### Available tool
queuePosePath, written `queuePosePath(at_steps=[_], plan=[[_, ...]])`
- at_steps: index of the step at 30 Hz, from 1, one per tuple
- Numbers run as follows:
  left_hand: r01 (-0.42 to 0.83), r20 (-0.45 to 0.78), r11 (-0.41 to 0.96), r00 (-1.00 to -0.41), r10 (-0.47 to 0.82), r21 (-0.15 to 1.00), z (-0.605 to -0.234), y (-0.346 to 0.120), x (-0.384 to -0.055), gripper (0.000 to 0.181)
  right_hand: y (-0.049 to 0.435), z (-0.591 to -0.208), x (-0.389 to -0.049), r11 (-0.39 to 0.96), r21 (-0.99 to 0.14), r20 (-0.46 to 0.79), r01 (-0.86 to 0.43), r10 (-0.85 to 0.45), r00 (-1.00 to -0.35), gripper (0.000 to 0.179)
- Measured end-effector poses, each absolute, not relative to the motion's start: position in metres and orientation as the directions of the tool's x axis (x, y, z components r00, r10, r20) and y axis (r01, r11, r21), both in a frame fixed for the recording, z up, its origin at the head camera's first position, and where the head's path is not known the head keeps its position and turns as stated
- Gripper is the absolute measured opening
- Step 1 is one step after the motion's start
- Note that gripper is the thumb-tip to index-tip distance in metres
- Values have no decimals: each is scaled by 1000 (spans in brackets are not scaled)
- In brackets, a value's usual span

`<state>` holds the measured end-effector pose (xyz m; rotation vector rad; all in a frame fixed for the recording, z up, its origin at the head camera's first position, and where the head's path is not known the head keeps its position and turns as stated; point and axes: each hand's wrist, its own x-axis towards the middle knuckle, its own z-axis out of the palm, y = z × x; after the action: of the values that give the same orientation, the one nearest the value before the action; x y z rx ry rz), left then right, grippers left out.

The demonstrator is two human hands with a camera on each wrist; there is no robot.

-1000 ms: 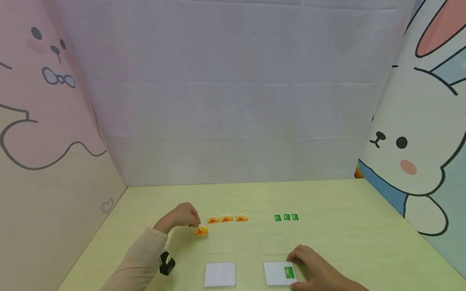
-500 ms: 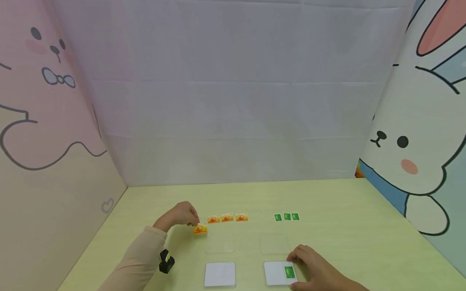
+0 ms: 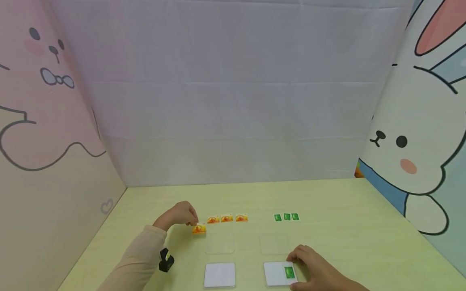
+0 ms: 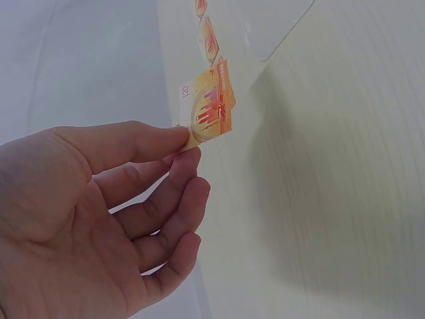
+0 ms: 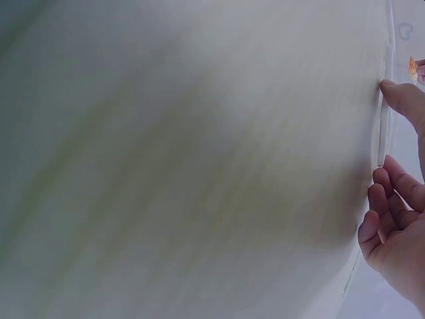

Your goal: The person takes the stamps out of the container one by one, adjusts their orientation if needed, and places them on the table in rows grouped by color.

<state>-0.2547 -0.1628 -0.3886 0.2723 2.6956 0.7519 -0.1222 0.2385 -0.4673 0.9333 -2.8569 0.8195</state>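
In the head view my left hand (image 3: pixel 181 214) pinches an orange-and-yellow stamp (image 3: pixel 199 229) just above the table, left of the row of stamps. The left wrist view shows thumb and fingertips on a corner of that stamp (image 4: pixel 211 106), with a skyline print and jagged edge; a second corner peeks out behind it. My right hand (image 3: pixel 313 268) holds the right end of a flat white rectangular case (image 3: pixel 274 274), thumb on the near edge and fingers on the far edge. A green stamp (image 3: pixel 289 272) lies on the case's right part.
Three similar orange stamps (image 3: pixel 227 218) lie in a row, with three small green stamps (image 3: pixel 287 217) to their right. Two clear plastic covers (image 3: pixel 220 244) lie in front of these rows. Another white case (image 3: pixel 219 275) sits left of the held one. Cloth walls surround the table (image 3: pixel 364 226).
My left hand has drifted slightly left with the orange stamp still pinched. The right hand and the white case it holds have stayed in place.
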Motion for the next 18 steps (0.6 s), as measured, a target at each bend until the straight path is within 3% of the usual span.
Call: queuePosePath(at_steps=[18], plan=[[106,-252,849,-929,270,518,-387,-166,-263,5,238,-467,-122,674,-473,200,-568,-545,-814,48]])
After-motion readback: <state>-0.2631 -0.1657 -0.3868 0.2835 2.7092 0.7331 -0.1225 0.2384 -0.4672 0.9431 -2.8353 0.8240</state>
